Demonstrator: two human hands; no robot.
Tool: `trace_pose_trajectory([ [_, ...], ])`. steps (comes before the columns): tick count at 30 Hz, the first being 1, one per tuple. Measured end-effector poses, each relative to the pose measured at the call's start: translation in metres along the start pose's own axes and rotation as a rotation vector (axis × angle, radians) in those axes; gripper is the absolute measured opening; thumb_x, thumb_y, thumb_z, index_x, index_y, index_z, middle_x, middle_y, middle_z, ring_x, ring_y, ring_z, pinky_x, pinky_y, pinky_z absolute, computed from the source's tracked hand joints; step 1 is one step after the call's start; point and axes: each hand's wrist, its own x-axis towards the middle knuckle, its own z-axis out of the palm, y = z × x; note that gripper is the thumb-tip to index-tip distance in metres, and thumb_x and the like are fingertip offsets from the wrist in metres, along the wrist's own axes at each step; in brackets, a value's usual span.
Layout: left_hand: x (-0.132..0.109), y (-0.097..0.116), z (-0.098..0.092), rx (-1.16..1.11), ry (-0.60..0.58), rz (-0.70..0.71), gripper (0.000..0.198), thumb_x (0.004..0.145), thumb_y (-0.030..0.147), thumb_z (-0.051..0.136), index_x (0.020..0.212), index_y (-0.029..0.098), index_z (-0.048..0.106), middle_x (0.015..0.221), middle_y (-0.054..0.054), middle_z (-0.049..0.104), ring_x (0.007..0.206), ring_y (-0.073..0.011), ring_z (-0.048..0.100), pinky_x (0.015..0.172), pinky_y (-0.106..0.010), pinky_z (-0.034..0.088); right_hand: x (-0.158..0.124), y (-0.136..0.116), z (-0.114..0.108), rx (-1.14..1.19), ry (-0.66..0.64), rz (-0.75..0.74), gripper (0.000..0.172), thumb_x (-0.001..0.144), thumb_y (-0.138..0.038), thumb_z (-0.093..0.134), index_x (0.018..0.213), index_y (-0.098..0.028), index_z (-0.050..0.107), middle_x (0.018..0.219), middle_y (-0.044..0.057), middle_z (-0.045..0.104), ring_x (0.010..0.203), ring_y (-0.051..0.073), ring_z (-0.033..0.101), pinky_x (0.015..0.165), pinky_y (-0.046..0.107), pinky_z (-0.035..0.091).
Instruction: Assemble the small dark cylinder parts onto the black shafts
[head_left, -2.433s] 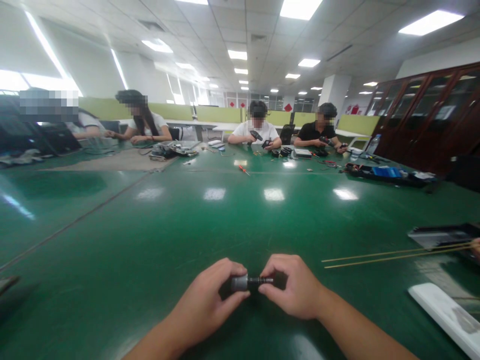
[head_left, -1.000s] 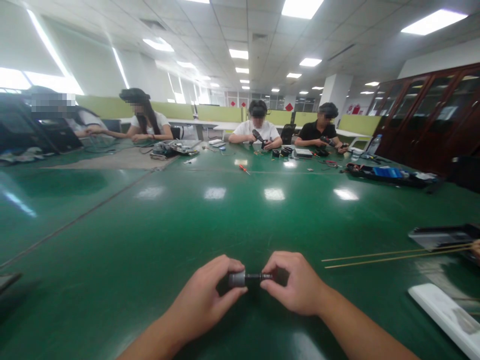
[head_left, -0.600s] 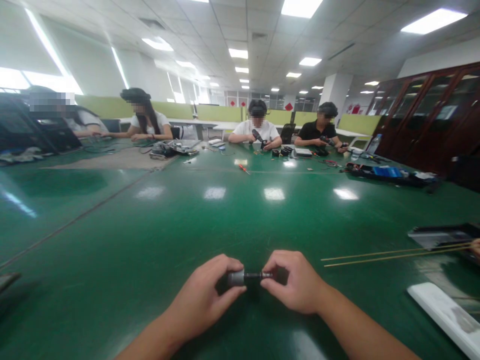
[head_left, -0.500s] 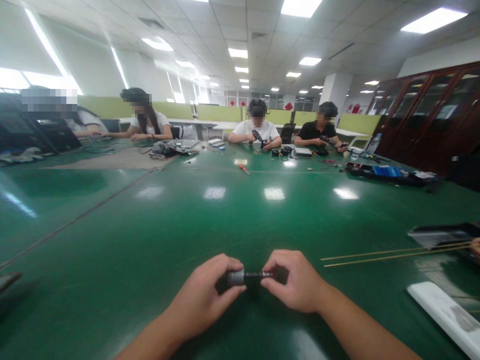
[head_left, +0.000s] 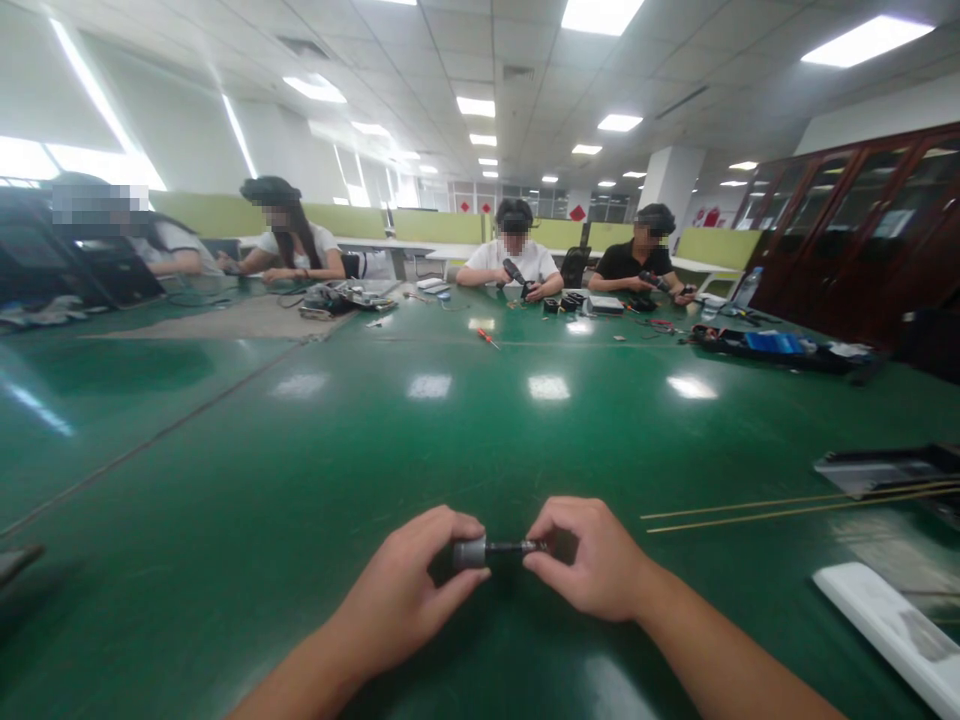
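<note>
Low in the middle of the head view, a grey cylinder [head_left: 470, 553] with a thin dark shaft [head_left: 504, 547] lies level between my hands, above the green table [head_left: 420, 450]. My left hand [head_left: 431, 570] pinches the cylinder between thumb and fingers. The far end of the shaft, which looks metallic, is pinched by the thumb and index finger of my right hand [head_left: 581, 560]. The two hands are apart, joined only by the part they hold.
Two thin rods [head_left: 750, 515] and a white bar [head_left: 885, 630] lie at the right, near a dark tray [head_left: 885, 470]. A red screwdriver [head_left: 488, 339] lies further back. Several people sit across the table among tools and parts. A dark object [head_left: 19, 562] is at the left edge.
Another person's hand at the right edge has gone out of view beside the rods. My hands and the held part have barely moved.
</note>
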Motion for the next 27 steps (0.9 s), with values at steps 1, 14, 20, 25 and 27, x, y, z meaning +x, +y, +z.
trace_pose_trajectory([
  [1, 0.0001, 0.0, -0.0002, -0.001, 0.005, 0.002, 0.02, 0.088, 0.025, 0.064, 0.107, 0.024, 0.058, 0.101, -0.003, 0.067, 0.092, -0.0184, 0.065, 0.084, -0.032, 0.051, 0.0, -0.0002, -0.0004, -0.001, 0.001, 0.001, 0.006, 0.078, -0.022, 0.072, 0.08, -0.019, 0.067, 0.075, 0.0, 0.066, 0.068, 0.015, 0.061, 0.067, 0.026, 0.043],
  [14, 0.0015, 0.0024, -0.002, 0.008, 0.01, -0.037, 0.019, 0.087, 0.025, 0.065, 0.105, 0.024, 0.06, 0.1, -0.003, 0.067, 0.092, -0.0185, 0.065, 0.084, -0.032, 0.052, 0.0011, 0.0001, -0.0015, -0.024, 0.006, -0.006, 0.006, 0.078, -0.021, 0.072, 0.08, -0.019, 0.067, 0.074, 0.0, 0.066, 0.068, 0.015, 0.061, 0.066, 0.026, 0.043],
  [20, 0.0024, 0.0041, -0.004, 0.01, 0.012, -0.028, 0.018, 0.087, 0.025, 0.065, 0.105, 0.024, 0.061, 0.099, -0.003, 0.068, 0.092, -0.0188, 0.065, 0.082, -0.031, 0.052, 0.0001, 0.0018, -0.0022, -0.039, 0.002, -0.008, 0.007, 0.078, -0.022, 0.072, 0.08, -0.019, 0.067, 0.075, 0.0, 0.067, 0.069, 0.016, 0.062, 0.068, 0.027, 0.044],
  [25, 0.0019, 0.0007, -0.0047, 0.014, 0.023, -0.036, 0.019, 0.087, 0.026, 0.065, 0.105, 0.023, 0.061, 0.1, -0.004, 0.068, 0.092, -0.0189, 0.065, 0.083, -0.031, 0.052, 0.0013, 0.0029, -0.0059, -0.059, 0.005, -0.003, 0.007, 0.078, -0.022, 0.072, 0.081, -0.019, 0.067, 0.075, 0.0, 0.067, 0.07, 0.016, 0.062, 0.068, 0.027, 0.044],
  [27, 0.0025, 0.0005, -0.0055, 0.026, 0.04, -0.032, 0.019, 0.088, 0.027, 0.065, 0.106, 0.023, 0.061, 0.099, -0.004, 0.068, 0.09, -0.019, 0.065, 0.082, -0.031, 0.052, 0.002, 0.0025, -0.0076, -0.06, 0.005, -0.001, 0.007, 0.078, -0.022, 0.072, 0.08, -0.019, 0.066, 0.076, 0.001, 0.067, 0.07, 0.016, 0.062, 0.068, 0.028, 0.044],
])
